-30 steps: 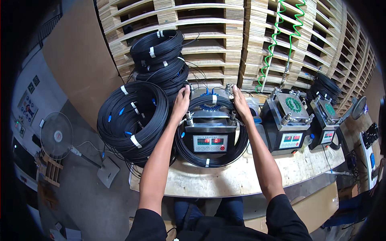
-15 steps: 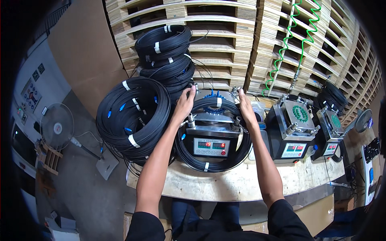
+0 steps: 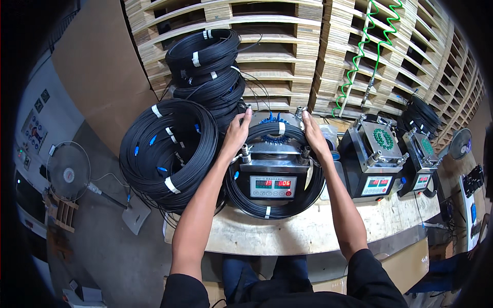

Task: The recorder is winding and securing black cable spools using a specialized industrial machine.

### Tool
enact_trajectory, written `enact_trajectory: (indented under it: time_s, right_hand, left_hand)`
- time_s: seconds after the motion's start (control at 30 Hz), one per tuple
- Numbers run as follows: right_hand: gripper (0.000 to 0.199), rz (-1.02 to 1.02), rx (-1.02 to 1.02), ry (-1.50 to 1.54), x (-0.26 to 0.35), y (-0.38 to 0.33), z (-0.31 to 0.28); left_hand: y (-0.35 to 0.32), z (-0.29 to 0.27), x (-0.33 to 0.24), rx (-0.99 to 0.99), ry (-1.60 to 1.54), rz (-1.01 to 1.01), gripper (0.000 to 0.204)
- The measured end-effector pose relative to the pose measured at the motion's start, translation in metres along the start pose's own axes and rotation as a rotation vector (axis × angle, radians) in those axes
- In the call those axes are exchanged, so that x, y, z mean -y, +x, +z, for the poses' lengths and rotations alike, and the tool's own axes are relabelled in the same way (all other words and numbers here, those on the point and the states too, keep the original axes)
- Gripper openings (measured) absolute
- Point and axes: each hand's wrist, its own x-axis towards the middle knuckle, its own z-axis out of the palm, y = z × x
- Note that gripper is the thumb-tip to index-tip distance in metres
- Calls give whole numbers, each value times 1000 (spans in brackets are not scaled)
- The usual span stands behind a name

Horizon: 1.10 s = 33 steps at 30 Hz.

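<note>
In front of me stands a polishing machine (image 3: 272, 163) with a black body, a metal top and a red-digit display. Blue fiber connectors (image 3: 277, 119) sit in a ring on its top plate. A coil of black cable (image 3: 266, 211), tied with white tape, loops around the machine and over its top. My left hand (image 3: 238, 134) is closed at the far left corner knob (image 3: 249, 108), thumb against it. At the far right corner knob (image 3: 299, 111), my right hand (image 3: 312, 132) is closed likewise. Their fingertips are partly hidden.
Black cable coils (image 3: 172, 187) pile up on the left, with a taller stack (image 3: 205, 59) behind. Two similar machines (image 3: 377, 161) stand to the right. Wooden pallets (image 3: 277, 61) rise behind the table (image 3: 246, 241). A floor fan (image 3: 69, 172) is at far left; green coiled hoses (image 3: 380, 51) hang at the back.
The red digits on the display have changed. The whole view has shifted slightly, while both hands keep their places at the two far corner knobs.
</note>
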Motion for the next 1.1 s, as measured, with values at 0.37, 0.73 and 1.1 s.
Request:
enact_trajectory:
  time_s: [0.37, 0.73, 1.1]
  right_hand:
    - [74, 3, -86, -99, 24, 11, 10]
    - [78, -48, -45, -19, 15, -3, 0]
    - [79, 42, -36, -83, 17, 14, 4]
  left_hand:
    - [1, -1, 7, 12, -16, 5, 74]
    - [3, -2, 2, 34, 80, 74, 61]
    - [1, 4, -18, -34, 185, 77, 74]
